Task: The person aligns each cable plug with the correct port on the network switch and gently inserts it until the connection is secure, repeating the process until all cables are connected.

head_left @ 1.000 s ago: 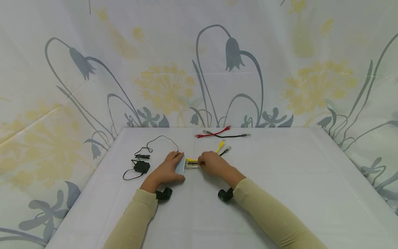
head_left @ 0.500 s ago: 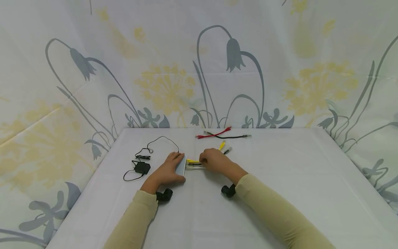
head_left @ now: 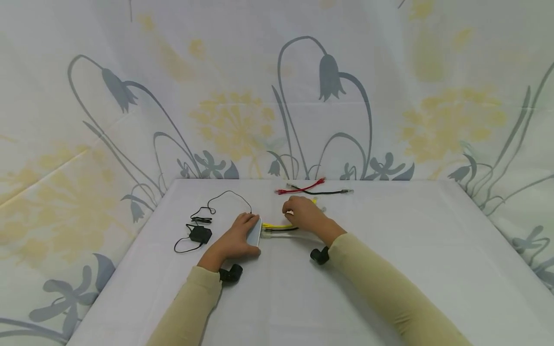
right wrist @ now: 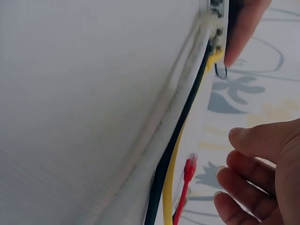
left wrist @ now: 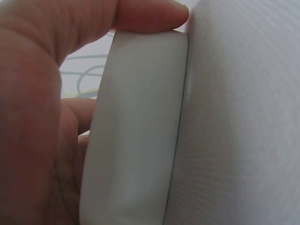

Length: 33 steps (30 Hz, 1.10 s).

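A small white network switch (head_left: 254, 234) lies on the table. My left hand (head_left: 234, 240) grips it, thumb at the near end and fingers at the far end; in the left wrist view the thumb presses on the end of its white casing (left wrist: 136, 122). Three short Ethernet cables run from its ports toward the right: yellow (head_left: 277, 226), black (head_left: 281, 230) and white (head_left: 285, 236). My right hand (head_left: 306, 215) is raised over these cables, hiding part of the yellow and black ones. Seen from the right wrist, its fingers are loosely bent, apart from the cables, with nothing between them.
Farther back, a red Ethernet cable (head_left: 298, 189) crosses a black Ethernet cable (head_left: 326, 193). At the left lies a black power adapter (head_left: 200, 235), its thin cord (head_left: 225, 192) running to the switch. A floral curtain (head_left: 346, 96) rises behind the white table (head_left: 389, 230).
My right hand has let go of the cables by the ports and moved up and slightly right, away from them. My left hand stays on the switch.
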Available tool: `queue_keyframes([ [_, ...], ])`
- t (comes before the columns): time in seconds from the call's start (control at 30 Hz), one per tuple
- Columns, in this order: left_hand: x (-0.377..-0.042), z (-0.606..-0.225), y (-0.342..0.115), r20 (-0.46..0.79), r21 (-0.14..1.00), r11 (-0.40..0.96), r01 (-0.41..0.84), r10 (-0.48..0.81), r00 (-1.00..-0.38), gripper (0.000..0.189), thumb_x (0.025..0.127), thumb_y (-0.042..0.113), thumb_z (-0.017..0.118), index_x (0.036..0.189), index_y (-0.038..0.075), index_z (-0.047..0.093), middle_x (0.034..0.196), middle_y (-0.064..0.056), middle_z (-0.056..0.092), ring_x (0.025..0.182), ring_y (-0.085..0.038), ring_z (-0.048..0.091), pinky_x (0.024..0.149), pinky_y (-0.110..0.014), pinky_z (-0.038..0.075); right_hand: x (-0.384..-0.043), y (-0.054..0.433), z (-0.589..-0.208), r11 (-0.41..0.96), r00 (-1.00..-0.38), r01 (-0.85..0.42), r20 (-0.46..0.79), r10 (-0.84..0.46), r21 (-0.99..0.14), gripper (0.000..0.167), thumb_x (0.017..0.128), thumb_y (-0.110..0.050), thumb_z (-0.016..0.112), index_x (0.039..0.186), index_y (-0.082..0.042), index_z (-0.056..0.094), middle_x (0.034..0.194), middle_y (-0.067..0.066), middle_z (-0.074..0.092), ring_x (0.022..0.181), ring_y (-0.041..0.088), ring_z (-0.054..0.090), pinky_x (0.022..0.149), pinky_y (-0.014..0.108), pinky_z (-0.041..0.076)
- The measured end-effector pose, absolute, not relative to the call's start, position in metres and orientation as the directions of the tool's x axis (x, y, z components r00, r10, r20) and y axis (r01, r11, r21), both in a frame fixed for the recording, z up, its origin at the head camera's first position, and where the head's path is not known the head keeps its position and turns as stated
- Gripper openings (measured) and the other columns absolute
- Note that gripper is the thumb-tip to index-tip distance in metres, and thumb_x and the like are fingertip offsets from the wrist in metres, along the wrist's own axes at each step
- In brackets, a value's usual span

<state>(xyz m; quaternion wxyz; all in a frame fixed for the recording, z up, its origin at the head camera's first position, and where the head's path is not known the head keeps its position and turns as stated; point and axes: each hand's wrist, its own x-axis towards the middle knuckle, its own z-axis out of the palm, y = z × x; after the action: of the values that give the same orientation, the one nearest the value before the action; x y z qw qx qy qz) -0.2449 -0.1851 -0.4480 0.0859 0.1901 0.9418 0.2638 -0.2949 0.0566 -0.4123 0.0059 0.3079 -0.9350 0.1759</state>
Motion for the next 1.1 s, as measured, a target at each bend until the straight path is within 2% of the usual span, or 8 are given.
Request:
queue_keyframes([
  [0.23, -0.244, -0.447, -0.184, -0.073, 0.519, 0.799, 0.302, 0.394, -0.916, 0.096, 0.071, 0.032, 0.075, 0.153, 0.013, 0.030, 0.157, -0.007, 0.027, 0.149, -0.028, 0.015, 0.113, -0.050, 0.031, -0.312, 0.054, -0.412, 0.777, -0.838, -0.541, 0.131, -0.529, -0.322, 0.022, 0.091, -0.015, 0.066, 0.111, -0.007, 0.071, 0.111, 0.005, 0.070, 0.108, 0.023, 0.063, 0.094, 0.039, 0.050],
  [0.4, -0.243, -0.445, -0.184, -0.077, 0.522, 0.800, 0.297, 0.391, -0.917, 0.096, 0.071, 0.032, 0.075, 0.153, 0.013, 0.030, 0.158, -0.007, 0.026, 0.150, -0.028, 0.013, 0.113, -0.050, 0.031, -0.321, 0.051, -0.411, 0.799, -0.864, -0.496, 0.107, -0.491, -0.341, 0.030, 0.091, -0.017, 0.066, 0.120, -0.008, 0.067, 0.123, 0.008, 0.065, 0.115, 0.026, 0.061, 0.097, 0.041, 0.049],
  [0.7, -0.246, -0.447, -0.187, -0.065, 0.517, 0.799, 0.309, 0.396, -0.916, 0.097, 0.070, 0.033, 0.075, 0.153, 0.013, 0.030, 0.157, -0.007, 0.027, 0.150, -0.028, 0.014, 0.113, -0.050, 0.031, -0.336, 0.045, -0.414, 0.830, -0.901, -0.420, 0.063, -0.429, -0.366, 0.040, 0.093, -0.018, 0.064, 0.131, -0.009, 0.059, 0.140, 0.011, 0.055, 0.134, 0.029, 0.047, 0.111, 0.044, 0.037],
  [0.87, -0.246, -0.449, -0.186, -0.053, 0.514, 0.795, 0.321, 0.402, -0.914, 0.097, 0.069, 0.032, 0.075, 0.153, 0.012, 0.030, 0.156, -0.007, 0.029, 0.149, -0.028, 0.016, 0.112, -0.050, 0.032, -0.344, 0.044, -0.419, 0.849, -0.918, -0.378, 0.031, -0.395, -0.371, 0.043, 0.094, -0.018, 0.062, 0.136, -0.010, 0.055, 0.142, 0.011, 0.052, 0.134, 0.030, 0.046, 0.111, 0.044, 0.036],
  [1.1, -0.244, -0.447, -0.185, -0.057, 0.518, 0.795, 0.315, 0.400, -0.915, 0.097, 0.069, 0.031, 0.075, 0.153, 0.012, 0.030, 0.156, -0.007, 0.029, 0.149, -0.028, 0.016, 0.113, -0.049, 0.032, -0.354, 0.040, -0.423, 0.857, -0.923, -0.361, 0.010, -0.385, -0.369, 0.040, 0.095, -0.018, 0.060, 0.134, -0.010, 0.057, 0.139, 0.010, 0.055, 0.133, 0.029, 0.048, 0.111, 0.043, 0.036],
])
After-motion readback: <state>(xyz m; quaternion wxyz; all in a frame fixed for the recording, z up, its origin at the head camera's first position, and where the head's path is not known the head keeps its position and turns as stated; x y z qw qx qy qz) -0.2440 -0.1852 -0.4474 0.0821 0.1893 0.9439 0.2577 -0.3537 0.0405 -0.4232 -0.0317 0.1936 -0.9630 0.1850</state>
